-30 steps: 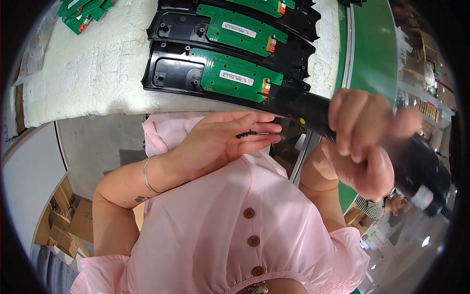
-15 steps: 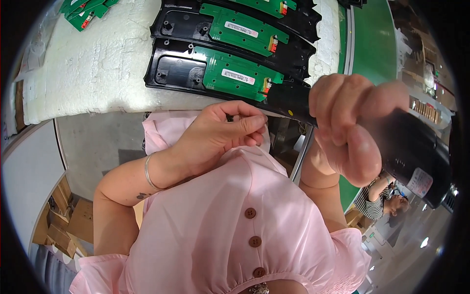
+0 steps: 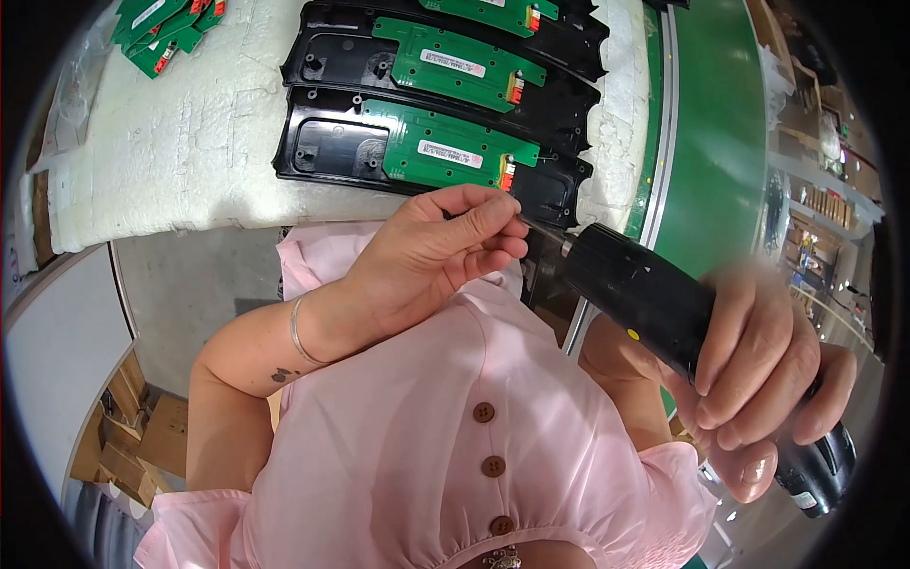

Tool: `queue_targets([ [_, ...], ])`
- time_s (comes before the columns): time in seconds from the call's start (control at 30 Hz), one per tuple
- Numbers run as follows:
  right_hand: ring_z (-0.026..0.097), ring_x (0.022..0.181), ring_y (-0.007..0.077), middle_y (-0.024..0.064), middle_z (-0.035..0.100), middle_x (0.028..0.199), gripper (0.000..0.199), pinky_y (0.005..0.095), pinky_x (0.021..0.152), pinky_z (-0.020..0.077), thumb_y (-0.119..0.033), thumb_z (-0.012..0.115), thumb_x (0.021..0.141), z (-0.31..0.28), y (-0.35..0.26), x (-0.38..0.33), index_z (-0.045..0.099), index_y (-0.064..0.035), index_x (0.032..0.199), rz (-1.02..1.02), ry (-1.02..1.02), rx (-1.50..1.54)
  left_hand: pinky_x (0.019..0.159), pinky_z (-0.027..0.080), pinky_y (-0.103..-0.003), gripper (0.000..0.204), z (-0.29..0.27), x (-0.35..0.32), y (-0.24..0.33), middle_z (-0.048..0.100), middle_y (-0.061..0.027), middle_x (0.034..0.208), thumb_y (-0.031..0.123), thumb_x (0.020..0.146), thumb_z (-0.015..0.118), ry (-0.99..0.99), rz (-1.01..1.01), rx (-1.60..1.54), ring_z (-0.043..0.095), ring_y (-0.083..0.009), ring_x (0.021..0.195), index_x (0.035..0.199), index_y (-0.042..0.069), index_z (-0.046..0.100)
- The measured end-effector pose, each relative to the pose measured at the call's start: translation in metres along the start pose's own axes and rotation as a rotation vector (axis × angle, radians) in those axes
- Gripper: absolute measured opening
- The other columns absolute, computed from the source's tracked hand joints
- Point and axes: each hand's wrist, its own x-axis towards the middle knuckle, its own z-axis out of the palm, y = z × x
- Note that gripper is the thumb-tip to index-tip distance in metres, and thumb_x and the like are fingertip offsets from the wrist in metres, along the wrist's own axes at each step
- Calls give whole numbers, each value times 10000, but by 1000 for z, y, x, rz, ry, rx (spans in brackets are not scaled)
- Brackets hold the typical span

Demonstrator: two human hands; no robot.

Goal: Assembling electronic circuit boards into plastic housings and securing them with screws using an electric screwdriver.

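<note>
While your right hand is wrapped around a black electric screwdriver, your left hand has thumb and forefinger together at the tip of the bit; what they pinch is hidden. The screwdriver slants beside the nearest black plastic panel, which bears a green circuit board.

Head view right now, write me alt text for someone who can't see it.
A person's right hand grips a black power screwdriver, its thin bit pointing at the pinched fingers of the left hand. Beyond them, black plastic panels carrying green circuit boards lie in a row on a white surface.
</note>
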Motion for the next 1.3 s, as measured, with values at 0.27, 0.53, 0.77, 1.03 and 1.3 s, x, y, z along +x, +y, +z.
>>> queue_targets([
  [0.27, 548, 540, 39, -49, 582, 619, 291, 149, 561, 475, -113, 638, 607, 0, 5, -5, 464, -121, 841, -16, -9, 8, 656, 482, -184, 173, -3, 1, -1, 598, -37, 825, 214, 862, 534, -33, -60, -36, 579, -90, 733, 901, 50, 573],
  [0.53, 427, 525, 74, -59, 432, 581, 245, 237, 560, 304, -133, 470, 659, 6, 14, -4, 422, -93, 897, 108, 201, -167, 769, 491, -241, 390, 21, 0, 0, 592, -138, 957, 299, 918, 402, 58, -111, 124, 594, -192, 894, 1100, -34, 492],
  [0.77, 372, 522, 118, 2, 372, 585, 343, 275, 555, 282, -41, 359, 667, -22, 44, -10, 470, -75, 989, 113, 298, -130, 800, 488, -278, 329, 5, -6, 3, 581, -203, 982, 225, 928, 372, -6, -128, 216, 595, -255, 915, 1122, -31, 439],
  [1.03, 348, 476, 129, 9, 340, 539, 301, 286, 538, 292, -39, 334, 639, -23, 47, -4, 457, -70, 913, 176, 370, -173, 709, 497, -257, 164, 3, -3, 8, 603, -138, 892, 179, 905, 445, -51, -120, 308, 614, -198, 824, 951, 26, 483],
  [1.3, 326, 439, 133, 69, 381, 540, 252, 268, 446, 330, -11, 410, 666, -24, 60, 2, 391, 5, 917, 136, 320, -123, 704, 484, -228, 163, 0, -3, 9, 603, -75, 869, 101, 850, 542, 65, 0, 355, 597, -141, 777, 988, 16, 556],
])
